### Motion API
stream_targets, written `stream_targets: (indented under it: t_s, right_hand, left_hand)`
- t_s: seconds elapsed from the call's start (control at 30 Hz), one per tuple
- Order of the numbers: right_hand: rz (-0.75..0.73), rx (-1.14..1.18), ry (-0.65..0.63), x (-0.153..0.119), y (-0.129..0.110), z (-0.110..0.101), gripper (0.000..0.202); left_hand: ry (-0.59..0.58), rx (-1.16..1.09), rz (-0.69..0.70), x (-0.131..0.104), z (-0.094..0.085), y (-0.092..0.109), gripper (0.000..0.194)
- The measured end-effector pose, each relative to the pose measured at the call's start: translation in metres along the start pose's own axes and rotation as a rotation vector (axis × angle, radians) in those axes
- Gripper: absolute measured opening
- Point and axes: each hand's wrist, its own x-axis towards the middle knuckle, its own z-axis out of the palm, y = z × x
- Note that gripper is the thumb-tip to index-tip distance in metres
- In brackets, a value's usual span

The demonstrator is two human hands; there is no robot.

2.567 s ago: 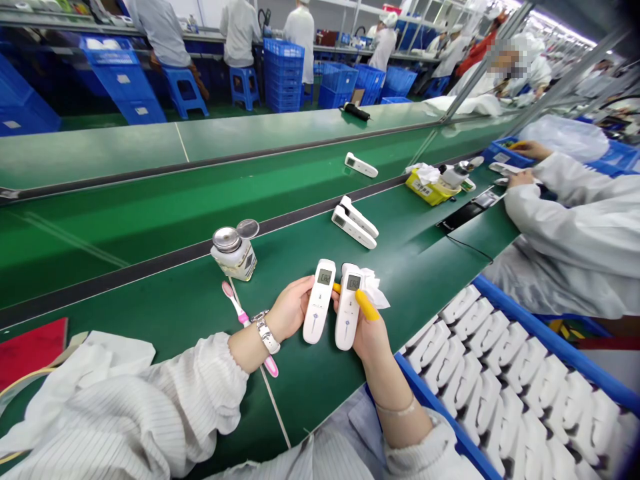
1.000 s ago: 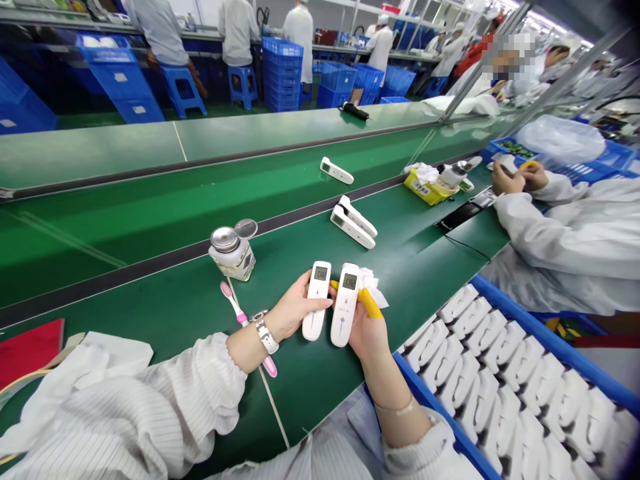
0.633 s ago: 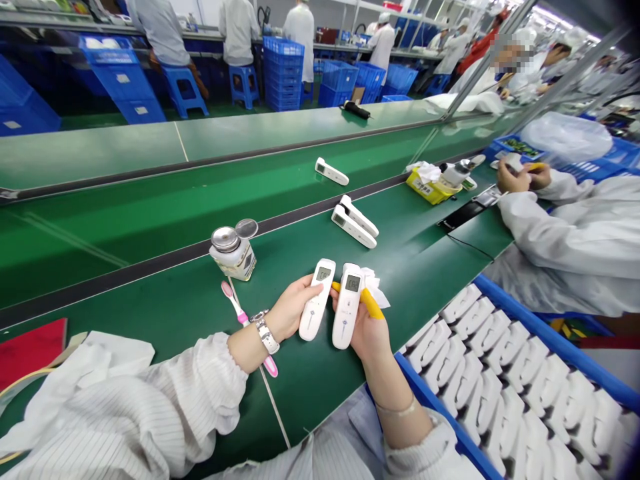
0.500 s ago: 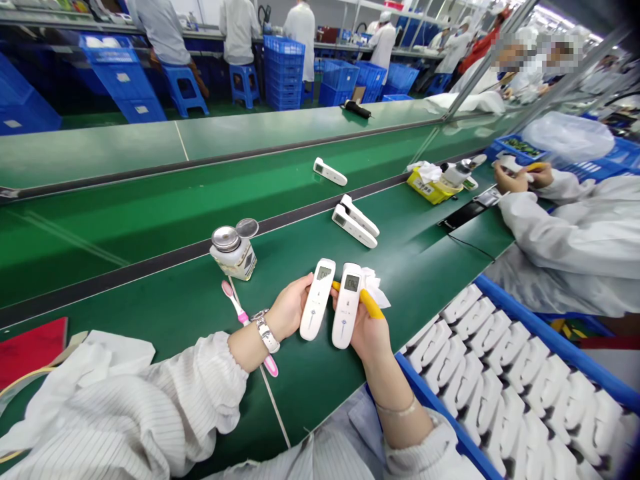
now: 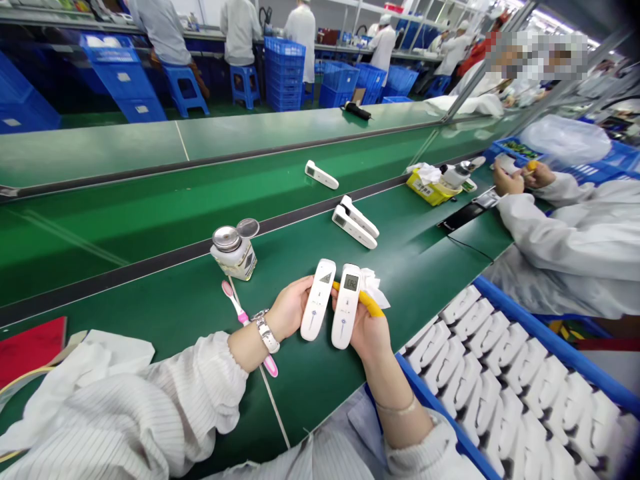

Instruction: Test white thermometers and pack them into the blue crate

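Two held devices over the tabletop (image 5: 320, 390): the left device (image 5: 315, 307) in the left hand (image 5: 291, 309), the right device (image 5: 343, 313) in the right hand (image 5: 369, 335). Left hand narrowed on its device's outer edge; right hand closed behind and beside its own, a yellow finger cover (image 5: 371, 305) at the outer edge. Both displays face the wearer. Devices side by side, a narrow gap between; long axes point away from the wearer, display ends leaning right, the left device more so. Relation noted: a resting pair of devices (image 5: 354, 228) lies just beyond the display ends, its axes running diagonally, far left to near right, crosswise to those held. Right hand judged nearer to it. White tissue (image 5: 375, 293) shows beside the right device; whether gripped, cannot tell. Blue crate (image 5: 425, 391) of white casings (image 5: 485, 363) stands near the right forearm.
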Motion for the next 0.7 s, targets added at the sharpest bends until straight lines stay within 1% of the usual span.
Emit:
stream_targets:
  t_s: [0.07, 0.13, 0.27, 0.4, 0.5, 0.6, 0.7]
  right_hand:
    - [0.001, -0.006, -0.023, 0.001, 0.001, -0.003, 0.016]
    - [-0.029, -0.026, -0.059, 0.001, 0.003, -0.007, 0.019]
    - [-0.075, -0.136, -0.166, 0.001, 0.006, -0.015, 0.025]
    - [-0.105, -0.251, -0.260, -0.001, 0.008, -0.015, 0.034]
    - [-0.113, -0.276, -0.285, -0.002, 0.007, -0.013, 0.035]
    - [-0.102, -0.280, -0.289, -0.002, 0.007, -0.014, 0.036]
    - [-0.105, -0.291, -0.300, -0.001, 0.007, -0.015, 0.035]
  left_hand:
    - [-0.013, -0.002, 0.002, 0.000, -0.001, 0.000, 0.025]
    - [-0.023, -0.001, 0.012, 0.000, -0.002, 0.001, 0.023]
    - [-0.068, 0.028, 0.013, 0.000, -0.004, 0.001, 0.024]
    - [-0.113, 0.100, -0.020, -0.002, -0.006, -0.001, 0.026]
    - [-0.103, 0.103, -0.024, -0.003, -0.006, -0.002, 0.026]
    - [-0.094, 0.084, -0.019, -0.003, -0.006, -0.002, 0.030]
    - [-0.108, 0.078, -0.009, -0.004, -0.005, -0.001, 0.031]
